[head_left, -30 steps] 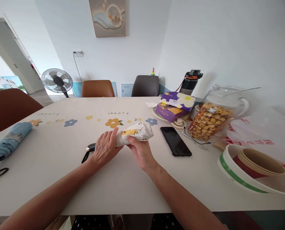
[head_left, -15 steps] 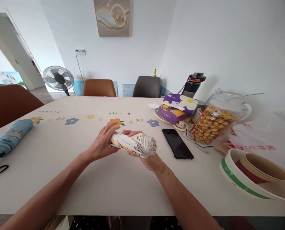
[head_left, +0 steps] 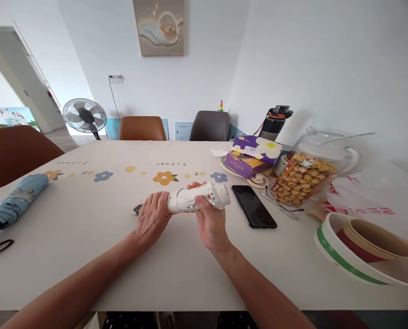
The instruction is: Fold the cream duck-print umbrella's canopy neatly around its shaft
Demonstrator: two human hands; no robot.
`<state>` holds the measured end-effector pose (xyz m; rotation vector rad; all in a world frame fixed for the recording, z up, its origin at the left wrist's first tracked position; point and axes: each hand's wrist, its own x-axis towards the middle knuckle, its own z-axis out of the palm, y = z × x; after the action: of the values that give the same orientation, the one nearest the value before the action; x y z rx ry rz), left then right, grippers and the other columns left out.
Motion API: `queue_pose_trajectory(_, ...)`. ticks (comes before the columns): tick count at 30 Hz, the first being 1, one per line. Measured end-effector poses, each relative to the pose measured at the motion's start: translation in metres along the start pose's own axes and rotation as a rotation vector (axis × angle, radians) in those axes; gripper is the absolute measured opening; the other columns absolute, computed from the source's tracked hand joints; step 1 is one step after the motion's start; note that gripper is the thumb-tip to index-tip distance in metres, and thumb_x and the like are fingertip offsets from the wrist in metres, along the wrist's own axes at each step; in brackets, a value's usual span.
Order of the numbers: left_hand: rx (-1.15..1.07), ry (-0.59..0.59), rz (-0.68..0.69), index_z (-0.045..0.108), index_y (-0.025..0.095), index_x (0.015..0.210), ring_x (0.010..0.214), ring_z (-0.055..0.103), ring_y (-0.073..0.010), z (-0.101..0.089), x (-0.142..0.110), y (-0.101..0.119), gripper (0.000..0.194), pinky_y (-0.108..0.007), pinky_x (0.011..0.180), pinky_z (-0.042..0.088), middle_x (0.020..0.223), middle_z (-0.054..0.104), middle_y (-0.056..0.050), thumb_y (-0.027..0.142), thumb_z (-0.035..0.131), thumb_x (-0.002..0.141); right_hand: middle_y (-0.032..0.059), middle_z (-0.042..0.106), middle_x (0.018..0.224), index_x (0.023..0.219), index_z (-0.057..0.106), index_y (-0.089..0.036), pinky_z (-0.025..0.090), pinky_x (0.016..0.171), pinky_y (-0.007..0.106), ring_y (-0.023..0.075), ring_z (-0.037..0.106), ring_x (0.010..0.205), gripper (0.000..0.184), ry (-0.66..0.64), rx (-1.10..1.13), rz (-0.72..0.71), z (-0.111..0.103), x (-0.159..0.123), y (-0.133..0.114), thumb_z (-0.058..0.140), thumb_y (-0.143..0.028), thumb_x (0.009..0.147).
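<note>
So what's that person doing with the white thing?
The person is holding a white folding umbrella, rolled up into a bundle. The left hand grips it near its dark handle, and the right hand is wrapped around it near the other end. Both hands are over the white table. A blue umbrella lies off to the left, and a black phone lies just right of the right hand.

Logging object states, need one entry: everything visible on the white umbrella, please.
The white umbrella is folded and rolled into a bundle of thin-looking fabric with printed figures, red and yellow among them. It lies roughly crosswise, spiralled fabric layers at its right end, a dark handle tip at its left. The left hand wraps the handle end; the right hand grips near the spiralled end.
</note>
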<state>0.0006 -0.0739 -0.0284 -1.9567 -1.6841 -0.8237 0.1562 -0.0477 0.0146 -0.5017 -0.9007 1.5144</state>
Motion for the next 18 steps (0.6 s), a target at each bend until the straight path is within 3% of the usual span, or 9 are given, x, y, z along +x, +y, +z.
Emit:
queue_pose_trajectory(2,-0.045,-0.050,0.022,0.038,0.015,0.120,0.093,0.054,-0.0256,-0.001,-0.001,0.007,0.045,-0.035,0.076,0.042,0.106,0.056,-0.015,0.023,0.052,0.078,0.0046,0.061,0.101,0.105,0.054,-0.024,0.047,0.082,0.039,0.0246,0.055,0.103,0.038,0.104,0.058,0.042,-0.005,0.009,-0.004,0.065,-0.024,0.069)
queue_pose_trajectory(4,-0.171,-0.147,-0.031,0.032,0.017,0.127,0.096,0.053,-0.0256,-0.007,0.001,0.012,0.057,-0.036,0.076,0.043,0.112,0.054,-0.013,0.029,0.055,0.076,0.0044,0.063,0.091,0.099,0.056,-0.022,0.049,0.078,0.039,0.0249,0.058,0.095,0.032,0.124,0.094,0.108,-0.014,0.021,-0.011,0.063,-0.022,0.068)
queue_pose_trajectory(10,-0.757,-0.738,-0.323,0.035,0.024,0.127,0.104,0.050,-0.0241,-0.044,0.023,0.000,0.065,-0.034,0.081,0.044,0.122,0.048,-0.009,0.042,0.060,0.070,0.0023,0.064,0.085,0.090,0.056,-0.022,0.045,0.083,0.045,0.0261,0.058,0.093,0.035,-0.262,0.162,0.151,-0.037,0.033,-0.032,0.060,-0.014,0.056)
queue_pose_trajectory(12,-1.008,-0.956,-0.322,0.042,0.021,0.121,0.099,0.052,-0.0224,-0.051,0.027,-0.005,0.061,-0.032,0.079,0.044,0.112,0.055,-0.008,0.039,0.064,0.067,0.0010,0.064,0.085,0.090,0.055,-0.024,0.042,0.087,0.047,0.0258,0.057,0.096,0.039,-0.360,0.210,0.146,-0.039,0.031,-0.034,0.062,-0.014,0.052)
queue_pose_trajectory(14,-1.189,-1.145,-0.326,0.050,0.017,0.106,0.082,0.057,-0.0182,-0.052,0.027,-0.005,0.046,-0.029,0.072,0.045,0.091,0.060,-0.005,0.036,0.065,0.066,0.0005,0.064,0.085,0.090,0.055,-0.025,0.039,0.091,0.049,0.0258,0.056,0.099,0.042,-0.407,0.235,0.151,-0.039,0.029,-0.035,0.066,-0.014,0.051)
queue_pose_trajectory(16,-1.220,-1.197,-0.385,0.052,0.016,0.092,0.058,0.053,-0.0119,-0.049,0.023,0.001,0.034,-0.025,0.057,0.043,0.072,0.058,0.000,0.036,0.063,0.068,0.0007,0.064,0.088,0.091,0.056,-0.025,0.038,0.093,0.049,0.0259,0.054,0.103,0.042,-0.412,0.238,0.158,-0.038,0.028,-0.036,0.067,-0.016,0.051)
queue_pose_trajectory(18,-1.108,-1.067,-0.445,0.051,0.018,0.091,0.049,0.045,-0.0088,-0.044,0.017,0.008,0.030,-0.022,0.049,0.037,0.067,0.054,0.002,0.038,0.060,0.070,0.0014,0.063,0.096,0.093,0.057,-0.024,0.038,0.094,0.048,0.0256,0.052,0.107,0.038,-0.368,0.228,0.147,-0.034,0.027,-0.037,0.067,-0.019,0.056)
